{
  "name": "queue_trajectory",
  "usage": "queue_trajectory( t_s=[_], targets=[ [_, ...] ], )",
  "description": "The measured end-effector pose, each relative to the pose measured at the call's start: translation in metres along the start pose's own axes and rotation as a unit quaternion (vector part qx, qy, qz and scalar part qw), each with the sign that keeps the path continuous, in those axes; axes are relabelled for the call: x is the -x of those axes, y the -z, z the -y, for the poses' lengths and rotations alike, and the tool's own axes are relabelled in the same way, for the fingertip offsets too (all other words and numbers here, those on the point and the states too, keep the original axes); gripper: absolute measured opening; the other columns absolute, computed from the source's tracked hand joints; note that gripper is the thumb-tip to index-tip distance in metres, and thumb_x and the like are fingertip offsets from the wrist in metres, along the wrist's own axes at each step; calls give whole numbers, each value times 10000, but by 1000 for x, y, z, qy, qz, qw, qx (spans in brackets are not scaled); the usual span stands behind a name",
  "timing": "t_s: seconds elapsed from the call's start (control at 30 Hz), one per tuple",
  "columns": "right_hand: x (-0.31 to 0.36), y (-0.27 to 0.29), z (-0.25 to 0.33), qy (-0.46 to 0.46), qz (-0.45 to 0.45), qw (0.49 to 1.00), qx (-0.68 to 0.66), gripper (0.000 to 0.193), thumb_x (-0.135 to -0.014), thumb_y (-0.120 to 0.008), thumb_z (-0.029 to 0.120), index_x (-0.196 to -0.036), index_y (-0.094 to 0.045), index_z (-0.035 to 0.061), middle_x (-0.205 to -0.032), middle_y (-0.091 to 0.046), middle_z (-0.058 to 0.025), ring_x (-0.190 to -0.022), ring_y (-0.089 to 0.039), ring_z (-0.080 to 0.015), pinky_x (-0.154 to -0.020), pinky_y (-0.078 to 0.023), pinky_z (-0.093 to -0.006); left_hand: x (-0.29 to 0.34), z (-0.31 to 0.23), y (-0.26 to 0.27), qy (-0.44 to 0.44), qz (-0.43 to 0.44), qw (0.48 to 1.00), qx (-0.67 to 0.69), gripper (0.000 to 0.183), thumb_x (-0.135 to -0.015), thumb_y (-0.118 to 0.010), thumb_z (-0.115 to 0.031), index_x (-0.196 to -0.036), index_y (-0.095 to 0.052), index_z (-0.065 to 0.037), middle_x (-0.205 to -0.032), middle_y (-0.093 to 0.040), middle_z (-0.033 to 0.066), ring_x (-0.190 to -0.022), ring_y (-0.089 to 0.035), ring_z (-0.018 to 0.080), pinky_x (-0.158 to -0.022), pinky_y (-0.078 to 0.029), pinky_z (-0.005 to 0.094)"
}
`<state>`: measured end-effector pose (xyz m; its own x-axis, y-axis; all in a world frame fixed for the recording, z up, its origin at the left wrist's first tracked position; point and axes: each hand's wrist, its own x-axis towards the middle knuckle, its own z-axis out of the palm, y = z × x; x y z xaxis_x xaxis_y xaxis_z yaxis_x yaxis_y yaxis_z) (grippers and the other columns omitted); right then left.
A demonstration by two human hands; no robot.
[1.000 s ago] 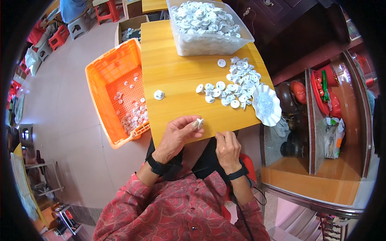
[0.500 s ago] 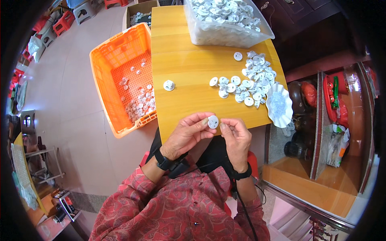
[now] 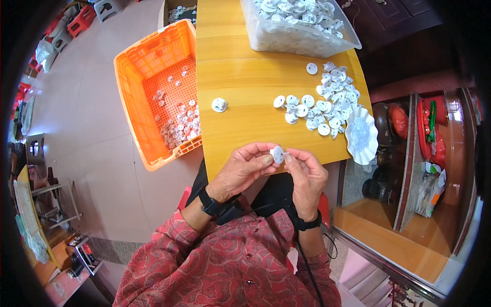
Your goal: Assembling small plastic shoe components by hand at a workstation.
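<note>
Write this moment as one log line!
left hand: holds white round part | right hand: close beside it | table: loose white parts, clear tub | beside table: orange crate

We hold a small white plastic disc (image 3: 278,154) in our left hand (image 3: 244,168), tilted so it shows as a narrow oval with dark marks. Just beside it, our right hand (image 3: 308,179) pinches a tiny pale piece (image 3: 286,153), perhaps touching; we cannot tell.
</note>
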<state>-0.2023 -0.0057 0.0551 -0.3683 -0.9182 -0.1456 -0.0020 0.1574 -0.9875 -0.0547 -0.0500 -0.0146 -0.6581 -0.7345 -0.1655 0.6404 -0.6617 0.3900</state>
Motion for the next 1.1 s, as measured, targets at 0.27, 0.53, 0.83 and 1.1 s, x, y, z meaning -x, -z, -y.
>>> queue_trajectory(
  t_s=[0.27,0.53,0.83,1.1],
  targets=[
    [1,3,-5,118,4,978,169,100,-871,-693,20,-964,-684,-17,-930,-609,-47,-726,-572,-88,-653,-482,-231,0,3,2,-14,8,1000,8,294,-968,-593,-72,-1251,-571,7,-1146,-633,90,-980,-634,144,-844,-552,264],
    [3,-3,1,184,10,953,242,80,-856,-698,11,-923,-658,-7,-906,-594,-72,-685,-578,-125,-621,-489,-252,1,3,1,-15,6,1000,11,288,-971,-592,-83,-1245,-577,4,-1121,-640,90,-951,-636,137,-841,-552,264],
    [2,-4,-1,222,21,936,273,102,-852,-682,-2,-925,-610,-4,-912,-573,-102,-704,-618,-183,-608,-524,-303,1,3,2,-12,3,1000,-23,301,-967,-607,-102,-1250,-582,-3,-1113,-649,75,-931,-638,130,-830,-553,259],
    [1,2,-1,245,46,890,381,101,-865,-653,30,-941,-586,27,-900,-562,-128,-703,-603,-299,-612,-494,-396,2,2,-4,-41,-23,980,-195,292,-963,-624,-102,-1231,-605,14,-998,-672,49,-861,-633,90,-800,-539,234]
  ],
)
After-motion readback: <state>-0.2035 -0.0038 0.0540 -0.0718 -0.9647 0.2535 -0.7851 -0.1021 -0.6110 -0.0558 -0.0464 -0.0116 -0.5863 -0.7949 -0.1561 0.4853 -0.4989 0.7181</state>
